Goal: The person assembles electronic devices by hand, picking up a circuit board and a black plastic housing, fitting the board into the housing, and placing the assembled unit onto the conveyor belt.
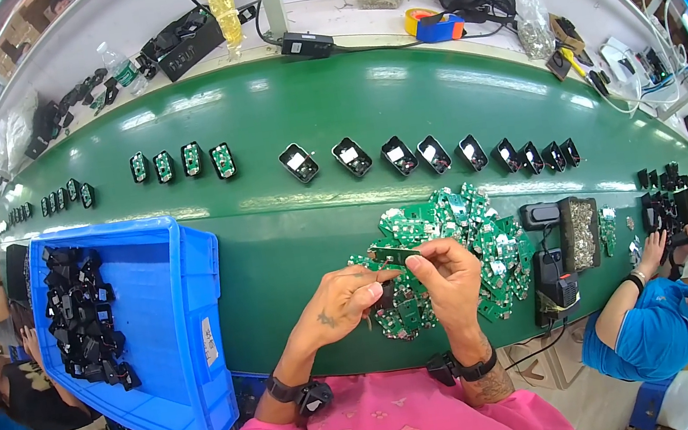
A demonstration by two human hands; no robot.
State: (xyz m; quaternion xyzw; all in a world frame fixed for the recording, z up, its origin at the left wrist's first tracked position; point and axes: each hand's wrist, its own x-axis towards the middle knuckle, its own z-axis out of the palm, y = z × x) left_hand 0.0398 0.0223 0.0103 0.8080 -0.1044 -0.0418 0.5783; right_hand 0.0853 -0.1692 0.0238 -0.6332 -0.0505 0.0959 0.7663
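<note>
A small green circuit board is raised above the green table, pinched at its right end between the thumb and fingers of my right hand. My left hand is closed next to it, its index finger reaching under the board. Something dark shows under the left fingers, perhaps a black case; its shape is mostly hidden. Both hands are over the near left part of a large heap of green circuit boards.
A blue crate at left holds several black cases. Across the table run open black cases, and farther left cases with boards inside. Black devices and a tray of small metal parts stand right. Co-workers sit at both sides.
</note>
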